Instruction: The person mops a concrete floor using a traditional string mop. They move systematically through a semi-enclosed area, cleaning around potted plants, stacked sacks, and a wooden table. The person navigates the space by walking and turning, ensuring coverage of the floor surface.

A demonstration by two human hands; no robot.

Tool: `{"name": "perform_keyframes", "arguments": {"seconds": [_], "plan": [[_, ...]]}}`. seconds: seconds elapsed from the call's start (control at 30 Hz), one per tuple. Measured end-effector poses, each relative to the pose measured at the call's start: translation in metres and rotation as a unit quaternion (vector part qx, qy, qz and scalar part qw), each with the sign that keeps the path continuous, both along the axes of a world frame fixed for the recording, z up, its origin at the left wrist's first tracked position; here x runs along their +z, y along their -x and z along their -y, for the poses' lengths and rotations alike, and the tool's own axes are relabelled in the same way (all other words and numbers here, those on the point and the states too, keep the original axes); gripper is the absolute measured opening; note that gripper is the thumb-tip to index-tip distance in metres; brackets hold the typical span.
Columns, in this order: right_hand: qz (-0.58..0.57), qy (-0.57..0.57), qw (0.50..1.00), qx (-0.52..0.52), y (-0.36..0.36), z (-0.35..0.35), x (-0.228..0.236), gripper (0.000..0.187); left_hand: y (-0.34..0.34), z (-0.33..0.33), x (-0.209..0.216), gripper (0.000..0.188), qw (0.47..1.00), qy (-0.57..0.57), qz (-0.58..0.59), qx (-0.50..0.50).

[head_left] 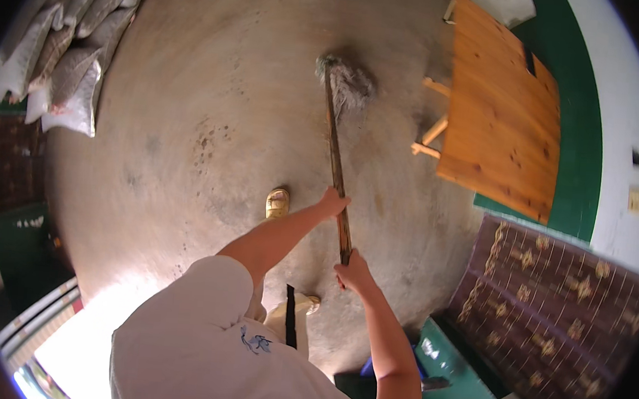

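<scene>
A mop (333,122) with a long wooden handle slants away from me, its grey string head (351,86) resting on the concrete floor. My left hand (333,202) is closed around the lower middle of the handle. Nearer to my body, my right hand (355,272) grips the handle close to its end. Both arms reach forward, the left one crossing in front of me. The strings spread to the right of the handle's far tip.
Stuffed white sacks (73,90) are piled at the far left. On the right, a wooden table (499,116) stands against the green and white wall. A dark patterned curtain (550,315) hangs at the lower right. Dark spots (205,142) mark the floor (173,53). My shoe (278,204) shows ahead.
</scene>
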State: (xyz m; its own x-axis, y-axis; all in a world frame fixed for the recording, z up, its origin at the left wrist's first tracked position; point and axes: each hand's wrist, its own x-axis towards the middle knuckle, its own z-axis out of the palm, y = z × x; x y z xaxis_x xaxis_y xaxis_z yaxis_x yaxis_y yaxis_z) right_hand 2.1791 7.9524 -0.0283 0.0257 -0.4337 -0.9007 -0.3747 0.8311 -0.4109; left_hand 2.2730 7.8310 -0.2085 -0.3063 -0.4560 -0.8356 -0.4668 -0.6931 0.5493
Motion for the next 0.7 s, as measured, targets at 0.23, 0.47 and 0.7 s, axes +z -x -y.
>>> {"name": "perform_keyframes", "arguments": {"seconds": [0.23,0.47,0.7], "plan": [[-0.131,0.026,0.973,0.187,-0.102,0.204,-0.019,0.037,-0.086,0.182,0.006,0.043,0.965,-0.051,-0.074,0.247],[-0.122,-0.022,0.941,0.316,-0.155,0.196,0.018,0.055,-0.154,0.137,0.026,0.025,0.932,-0.004,-0.141,0.333],[-0.153,-0.060,0.825,0.540,-0.138,0.119,0.066,0.068,-0.156,-0.001,0.053,0.027,0.862,-0.020,-0.139,0.487]]}}
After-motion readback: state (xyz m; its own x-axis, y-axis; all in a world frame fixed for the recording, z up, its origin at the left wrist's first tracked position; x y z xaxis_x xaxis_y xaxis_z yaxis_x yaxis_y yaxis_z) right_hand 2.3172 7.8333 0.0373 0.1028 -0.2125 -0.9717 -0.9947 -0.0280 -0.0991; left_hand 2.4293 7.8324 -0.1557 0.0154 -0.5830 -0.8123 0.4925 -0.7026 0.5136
